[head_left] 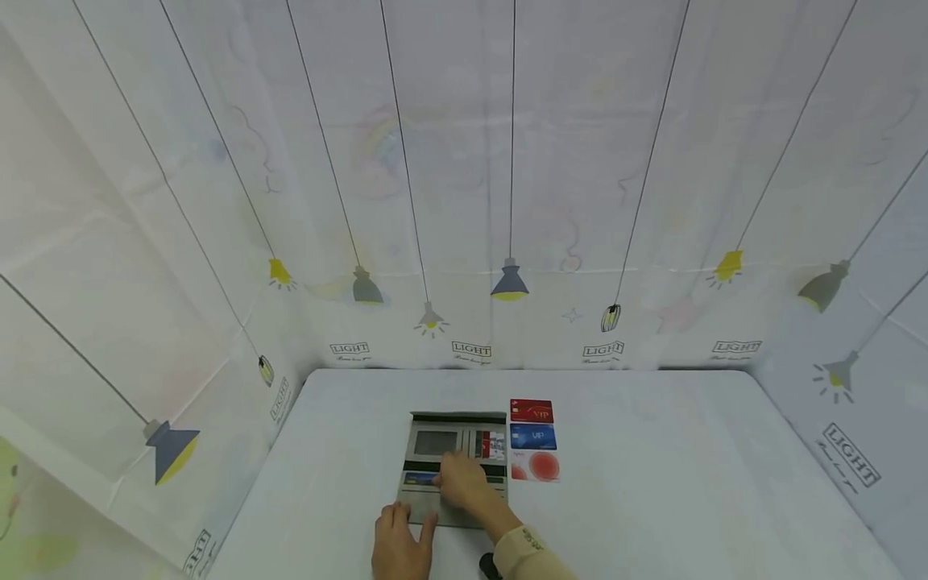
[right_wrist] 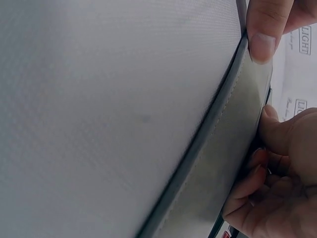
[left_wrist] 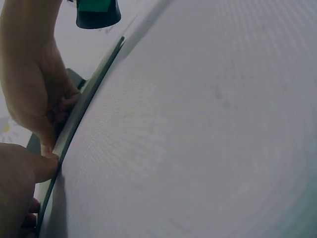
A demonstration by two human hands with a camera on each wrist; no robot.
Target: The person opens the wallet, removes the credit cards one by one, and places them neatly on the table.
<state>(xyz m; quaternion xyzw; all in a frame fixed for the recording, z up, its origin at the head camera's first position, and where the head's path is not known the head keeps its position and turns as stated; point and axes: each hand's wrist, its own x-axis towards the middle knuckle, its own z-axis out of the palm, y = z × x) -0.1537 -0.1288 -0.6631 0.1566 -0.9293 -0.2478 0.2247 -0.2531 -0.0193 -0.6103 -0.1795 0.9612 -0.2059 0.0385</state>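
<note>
An unfolded grey wallet (head_left: 424,509) lies on the white table, with card slots in both halves. A dark blue card (head_left: 419,478) shows in a slot of its near half. My right hand (head_left: 466,485) reaches over this half, fingers curled, and pinches at the card's right part; the hand covers the fingertips' contact. In the right wrist view, the right thumb (right_wrist: 271,115) touches the slot edge. My left hand (head_left: 402,544) rests on the wallet's near left corner, its thumb (left_wrist: 45,167) pressing the near edge.
Right of the wallet, a red VIP card (head_left: 532,411), a blue card (head_left: 532,437) and a white card with red circles (head_left: 535,466) lie in a column. Red cards (head_left: 493,445) fill an upper slot. A dark device (left_wrist: 99,15) is by my right forearm.
</note>
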